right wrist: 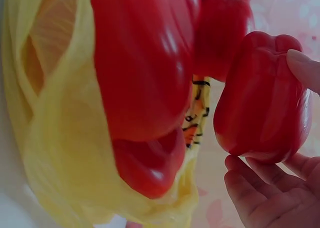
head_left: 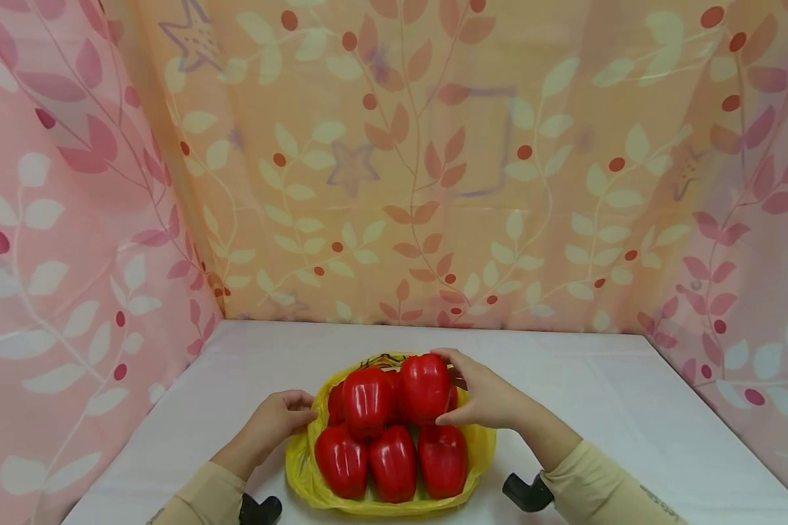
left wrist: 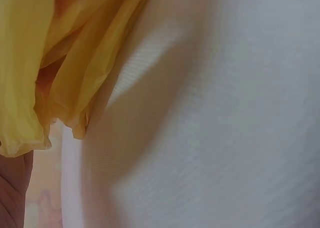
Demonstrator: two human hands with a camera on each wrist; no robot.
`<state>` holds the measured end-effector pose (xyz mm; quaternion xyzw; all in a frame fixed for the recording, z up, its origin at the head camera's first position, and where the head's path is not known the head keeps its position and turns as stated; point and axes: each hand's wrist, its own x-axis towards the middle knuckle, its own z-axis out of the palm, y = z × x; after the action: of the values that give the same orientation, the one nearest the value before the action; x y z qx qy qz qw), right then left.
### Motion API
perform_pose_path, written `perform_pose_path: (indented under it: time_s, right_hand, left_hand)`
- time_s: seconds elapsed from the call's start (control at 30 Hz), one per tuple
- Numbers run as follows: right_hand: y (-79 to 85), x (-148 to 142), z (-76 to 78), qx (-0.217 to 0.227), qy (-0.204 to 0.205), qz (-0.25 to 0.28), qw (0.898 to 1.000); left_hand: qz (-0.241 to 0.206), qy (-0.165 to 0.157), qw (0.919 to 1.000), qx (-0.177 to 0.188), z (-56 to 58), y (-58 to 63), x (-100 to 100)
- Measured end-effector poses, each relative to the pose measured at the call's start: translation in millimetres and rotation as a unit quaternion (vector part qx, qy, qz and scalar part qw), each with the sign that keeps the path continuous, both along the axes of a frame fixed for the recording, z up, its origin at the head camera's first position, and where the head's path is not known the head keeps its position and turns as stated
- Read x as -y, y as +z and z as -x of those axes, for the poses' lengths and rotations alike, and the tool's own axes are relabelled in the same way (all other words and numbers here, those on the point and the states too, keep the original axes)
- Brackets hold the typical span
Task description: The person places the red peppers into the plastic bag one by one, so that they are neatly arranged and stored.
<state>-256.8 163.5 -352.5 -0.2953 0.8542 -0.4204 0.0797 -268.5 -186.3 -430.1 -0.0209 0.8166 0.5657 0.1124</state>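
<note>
Several glossy red bell peppers [head_left: 392, 464] sit in an open yellow plastic bag [head_left: 302, 477] whose rim is spread around them. My right hand [head_left: 482, 394] holds one red bell pepper [head_left: 425, 388] above the others, thumb on one side and fingers on the other. In the right wrist view this pepper [right wrist: 265, 98] stands apart from the pile, between thumb and fingertips. On the bag's left side, my left hand [head_left: 279, 419] holds the rim between thumb and fingers. Only a sliver of that hand [left wrist: 12, 188] shows in the left wrist view, beside the bag's yellow folds [left wrist: 90, 58].
A white-covered table [head_left: 565, 364] lies under the bag. Patterned cloth [head_left: 394, 240] hangs behind it and at both sides. Black curved pieces [head_left: 528, 492] sit by both sleeves.
</note>
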Motion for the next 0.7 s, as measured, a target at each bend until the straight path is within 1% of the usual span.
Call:
perform_pose_path:
  time_s: [0.17, 0.3, 0.57, 0.7]
  right_hand:
    - [-5.7, 6, -0.7, 0.018, -0.002, -0.024, 1.0]
    - [-8.1, 8, -1.6, 0.026, -0.005, -0.026, 0.999]
    - [-13.0, 11, -0.8, 0.01, -0.019, -0.051, 0.998]
    - [-14.1, 14, 0.7, 0.009, -0.027, -0.057, 0.998]
  left_hand:
    - [-0.001, -0.004, 1.0, -0.001, 0.2, 0.0, 1]
    - [-0.004, 0.001, 1.0, -0.003, -0.3, -0.3, 0]
    - [0.0, 0.013, 0.9999, -0.009, -1.9, -0.2, -1]
    - [-0.005, 0.007, 0.9999, -0.014, -1.7, -0.1, -1]
